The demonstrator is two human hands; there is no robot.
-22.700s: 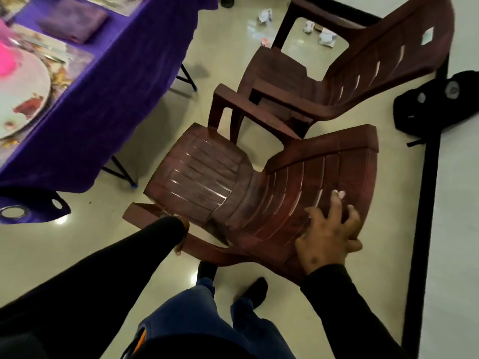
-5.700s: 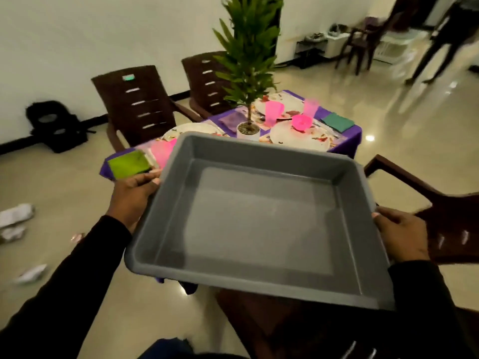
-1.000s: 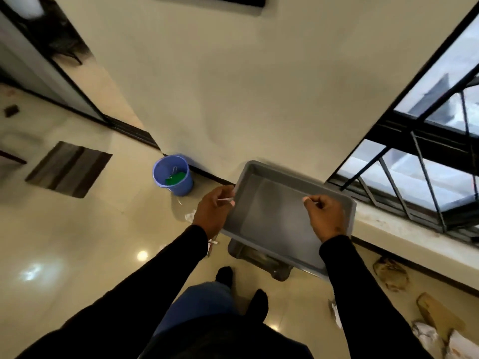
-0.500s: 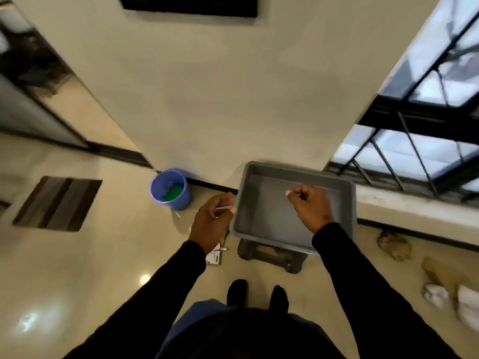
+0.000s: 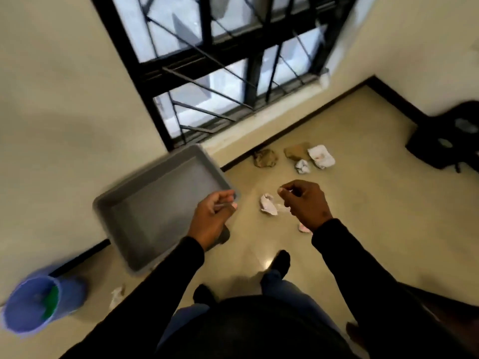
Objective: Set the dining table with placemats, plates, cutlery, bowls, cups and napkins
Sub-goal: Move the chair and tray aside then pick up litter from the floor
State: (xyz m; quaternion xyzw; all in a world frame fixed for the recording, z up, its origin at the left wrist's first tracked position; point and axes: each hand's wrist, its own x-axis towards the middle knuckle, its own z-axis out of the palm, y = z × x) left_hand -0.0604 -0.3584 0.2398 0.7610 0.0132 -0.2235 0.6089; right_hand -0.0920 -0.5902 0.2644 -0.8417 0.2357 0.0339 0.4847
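The grey tray (image 5: 158,208) (empty, judged light, stiff, smooth-walled) is best taken by opposite rims, while left hand (image 5: 211,218) and right hand (image 5: 305,203) are curled with nothing visibly held.

Dim interior lit by daylight from the barred window (image 5: 228,60), with a small glare spot on the glossy floor (image 5: 363,203) near the feet. Motion blur smears the grey tray (image 5: 155,211) and blue bucket (image 5: 33,304); wide-angle distortion bends the wall lines at the edges.
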